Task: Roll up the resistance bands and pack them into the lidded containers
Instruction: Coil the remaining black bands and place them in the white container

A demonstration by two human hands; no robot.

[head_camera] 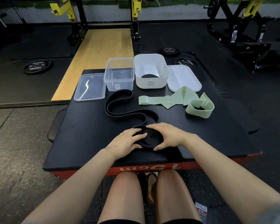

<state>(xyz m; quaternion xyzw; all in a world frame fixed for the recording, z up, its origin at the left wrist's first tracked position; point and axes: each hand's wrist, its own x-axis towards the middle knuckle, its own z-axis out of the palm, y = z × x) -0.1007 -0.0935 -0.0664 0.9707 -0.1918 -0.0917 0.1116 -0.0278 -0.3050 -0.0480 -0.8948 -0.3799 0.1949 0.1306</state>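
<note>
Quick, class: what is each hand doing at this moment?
Left hand: fingers lie fairly straight on the rolled part of the black band, pressing it.
Right hand: fingers and thumb curl round the same roll, gripping it.

Ahead of both hands: black band's loose tail [118, 109] snakes across path toward clear tub [119, 74]. Right-forward: green bands [181, 100] block white tub [150, 71]. Left open.
</note>
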